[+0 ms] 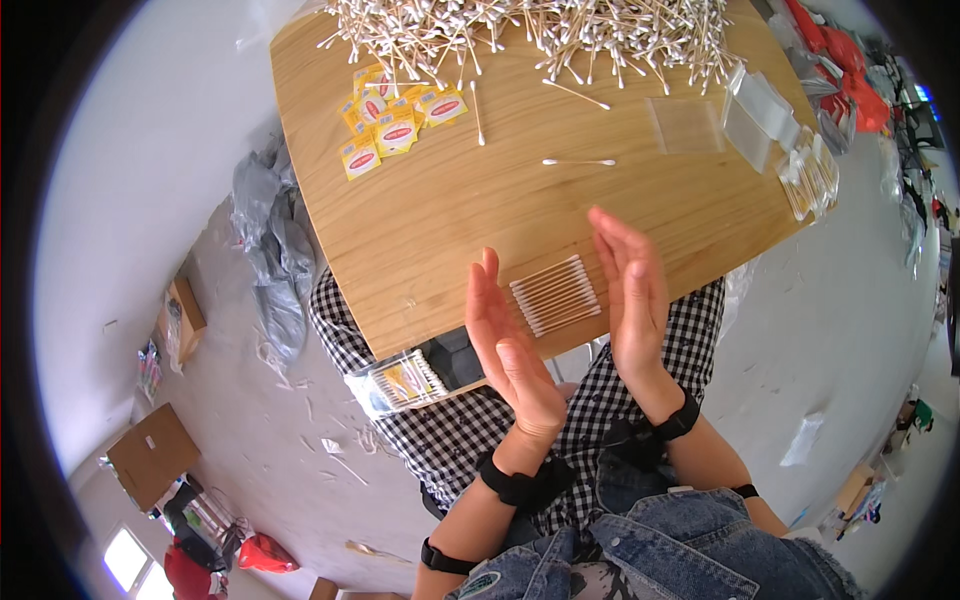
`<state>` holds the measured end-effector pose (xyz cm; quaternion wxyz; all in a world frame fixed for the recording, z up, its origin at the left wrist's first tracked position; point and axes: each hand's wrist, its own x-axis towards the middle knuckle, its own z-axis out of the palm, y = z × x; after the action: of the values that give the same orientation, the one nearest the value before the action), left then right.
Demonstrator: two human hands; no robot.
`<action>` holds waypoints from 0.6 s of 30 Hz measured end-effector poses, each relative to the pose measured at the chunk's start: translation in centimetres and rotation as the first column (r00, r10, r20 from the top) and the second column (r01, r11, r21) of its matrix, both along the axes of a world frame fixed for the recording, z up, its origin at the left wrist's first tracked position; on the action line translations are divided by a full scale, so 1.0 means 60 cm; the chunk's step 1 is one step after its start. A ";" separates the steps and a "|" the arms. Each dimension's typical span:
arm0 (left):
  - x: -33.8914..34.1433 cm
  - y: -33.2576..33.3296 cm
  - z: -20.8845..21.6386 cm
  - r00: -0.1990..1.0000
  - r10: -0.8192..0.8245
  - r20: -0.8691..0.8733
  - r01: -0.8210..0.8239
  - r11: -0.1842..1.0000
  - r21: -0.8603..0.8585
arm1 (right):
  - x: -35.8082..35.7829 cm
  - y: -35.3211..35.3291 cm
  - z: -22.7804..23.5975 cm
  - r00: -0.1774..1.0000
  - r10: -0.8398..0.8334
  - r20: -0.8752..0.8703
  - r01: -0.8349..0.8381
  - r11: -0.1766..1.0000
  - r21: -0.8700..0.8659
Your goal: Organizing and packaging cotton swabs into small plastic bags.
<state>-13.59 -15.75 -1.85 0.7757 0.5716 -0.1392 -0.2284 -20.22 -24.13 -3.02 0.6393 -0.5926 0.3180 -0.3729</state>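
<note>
A flat row of cotton swabs (555, 296) lies side by side near the front edge of the wooden table (430, 215). My left hand (508, 350) is upright at the row's left end, fingers stretched out. On the other end stands my right hand (632, 295), its fingers also straight, palm facing the row. Neither hand holds anything; whether they touch the swab tips I cannot tell. Beyond them one loose swab (579, 162) lies crosswise. A large heap of swabs (540, 35) covers the far edge.
Small yellow cards (396, 130) are piled at the far left. Clear plastic bags (755, 118) lie at the right, beside a packed bundle of swabs (808, 178). A bagged swab pack (402, 382) sits at the table's front left, by my checkered lap.
</note>
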 end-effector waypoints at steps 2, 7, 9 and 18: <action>-0.003 0.000 -0.005 1.000 0.002 0.017 -0.002 1.000 -0.011 | 0.000 0.006 -0.005 0.999 -0.036 0.014 0.036 0.999 -0.027; -0.004 -0.005 -0.014 0.999 -0.015 0.037 0.015 1.000 -0.001 | 0.012 0.026 -0.011 0.995 -0.081 0.057 0.084 0.995 -0.058; -0.005 -0.006 -0.014 0.999 -0.020 0.039 0.020 1.000 -0.009 | 0.017 0.020 -0.009 0.995 -0.076 0.057 0.078 0.996 -0.037; -0.007 -0.013 -0.013 0.997 -0.002 0.075 0.003 1.000 -0.010 | 0.019 0.003 0.001 0.997 0.075 0.001 -0.075 0.997 -0.022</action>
<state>-14.01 -16.54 -2.65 0.7726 0.5756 -0.1701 -0.2070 -19.05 -23.93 -2.94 0.6466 -0.6107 0.2910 -0.3527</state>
